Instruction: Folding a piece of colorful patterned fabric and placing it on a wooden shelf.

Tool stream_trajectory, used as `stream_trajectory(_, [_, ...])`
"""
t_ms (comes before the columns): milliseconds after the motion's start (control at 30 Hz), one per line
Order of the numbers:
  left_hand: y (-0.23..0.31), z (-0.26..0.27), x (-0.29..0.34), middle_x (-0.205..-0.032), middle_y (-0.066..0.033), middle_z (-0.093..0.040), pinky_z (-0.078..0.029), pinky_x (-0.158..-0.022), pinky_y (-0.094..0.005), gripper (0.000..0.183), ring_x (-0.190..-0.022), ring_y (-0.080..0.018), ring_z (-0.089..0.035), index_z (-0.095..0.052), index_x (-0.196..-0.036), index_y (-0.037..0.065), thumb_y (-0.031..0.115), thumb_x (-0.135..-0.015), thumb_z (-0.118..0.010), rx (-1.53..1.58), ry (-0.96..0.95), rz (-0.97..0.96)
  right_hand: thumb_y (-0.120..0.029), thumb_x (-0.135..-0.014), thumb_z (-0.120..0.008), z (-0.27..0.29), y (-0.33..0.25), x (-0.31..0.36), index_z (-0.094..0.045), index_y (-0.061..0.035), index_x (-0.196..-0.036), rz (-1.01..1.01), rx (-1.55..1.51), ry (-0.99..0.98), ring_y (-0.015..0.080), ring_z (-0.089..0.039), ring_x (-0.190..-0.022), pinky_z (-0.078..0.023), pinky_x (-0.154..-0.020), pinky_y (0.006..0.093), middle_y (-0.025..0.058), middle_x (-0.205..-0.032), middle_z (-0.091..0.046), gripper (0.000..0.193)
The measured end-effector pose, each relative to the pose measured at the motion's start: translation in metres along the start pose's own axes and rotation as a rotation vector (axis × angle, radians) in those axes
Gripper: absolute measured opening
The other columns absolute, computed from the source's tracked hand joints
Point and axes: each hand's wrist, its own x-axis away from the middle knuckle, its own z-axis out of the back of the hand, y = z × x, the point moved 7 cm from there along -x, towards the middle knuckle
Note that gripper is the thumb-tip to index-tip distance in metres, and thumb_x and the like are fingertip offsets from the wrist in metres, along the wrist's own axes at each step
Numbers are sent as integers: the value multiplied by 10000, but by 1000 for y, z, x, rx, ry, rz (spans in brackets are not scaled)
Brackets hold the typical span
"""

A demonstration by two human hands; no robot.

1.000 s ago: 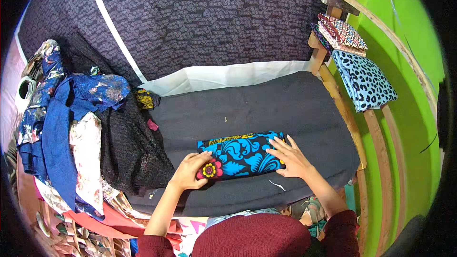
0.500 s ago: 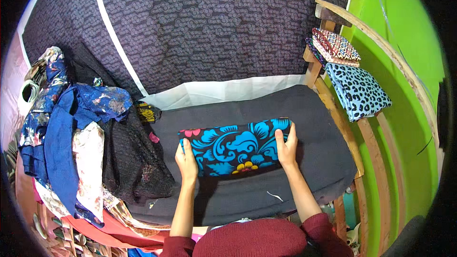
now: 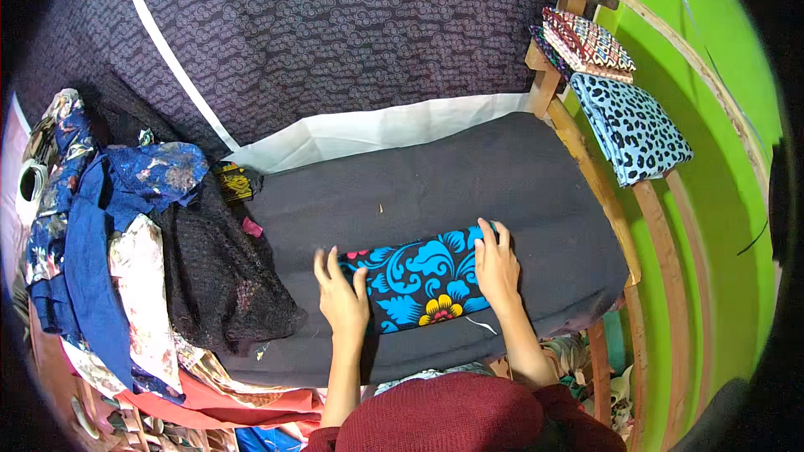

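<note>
A folded black cloth with blue, yellow and red flower print (image 3: 423, 272) lies flat on the dark grey padded surface (image 3: 435, 159). At its left end is my left hand (image 3: 343, 301), open, with fingers spread and the thumb over the cloth's edge. My right hand (image 3: 498, 276) rests open on the right end, its fingers stretched forward. Neither hand grips the cloth. A short white thread strip (image 3: 481, 326) shows by the cloth's near edge, close to my right wrist.
Heaped garments and black lace fabric (image 3: 226, 285) cover the left side. On the wooden slats (image 3: 662, 251) at right sit a folded blue leopard-print cloth (image 3: 632, 130) and a stack of patterned cloths (image 3: 590, 42). A dark patterned cloth (image 3: 360, 33) with white edging spans the back.
The folded flower-print cloth has come down from between my hands onto the padded surface, nearer to me. Both hands have loosened from its ends. The whole view has shifted slightly.
</note>
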Motion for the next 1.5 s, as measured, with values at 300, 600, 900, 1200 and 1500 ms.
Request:
stream_trajectory(300, [25, -44, 31, -1452, -150, -236, -129, -1030, -592, 739, -1341, -387, -168, -354, -1362, 91, 524, -789, -527, -501, -217, -443, -374, -848, -505, -50, -101, 42, -421, -119, -1316, 582, 357, -160, 328, -224, -1336, -137, -1012, 627, 141, -1427, -298, 540])
stream_trajectory(600, [27, -33, 27, -1457, -182, -201, -122, -1045, -561, 1163, -1347, -390, -144, -240, -1367, -51, 614, -542, -719, -223, -318, -450, -405, -889, -435, 27, 28, -10, -372, -36, -1334, 67, 457, 58, 390, -219, -1321, -164, -1037, 572, 221, -1411, -284, 581])
stream_trajectory(900, [28, -36, 30, -1454, -208, -192, -110, -1070, -518, 1203, -1353, -371, -146, -234, -1374, -39, 592, -493, -756, -284, -294, -472, -390, -864, -488, -11, -43, 31, -433, -172, -1313, 693, 289, -175, 295, -312, -1300, -191, -1045, 540, 59, -1398, -373, 502])
stream_trajectory(1200, [-49, 12, 21, -1400, -260, -280, -66, -1065, -544, 611, -1346, -381, -162, -384, -1301, -56, 380, -884, -483, -224, -52, -25, -290, -908, -468, 28, 36, 28, -374, 28, -1309, 72, -292, -7, 333, -419, -1224, -332, -993, 352, 249, -1290, -444, 520])
stream_trajectory(1500, [-32, -9, 37, -1354, -296, -333, -176, -1077, -419, 696, -1309, -346, -280, -287, -1324, -100, 314, -852, -586, 70, -260, -89, -154, -855, -589, -9, 56, 32, -312, 26, -1346, -159, -824, -148, 214, -355, -1258, -275, -1033, 314, 153, -1352, -393, 592])
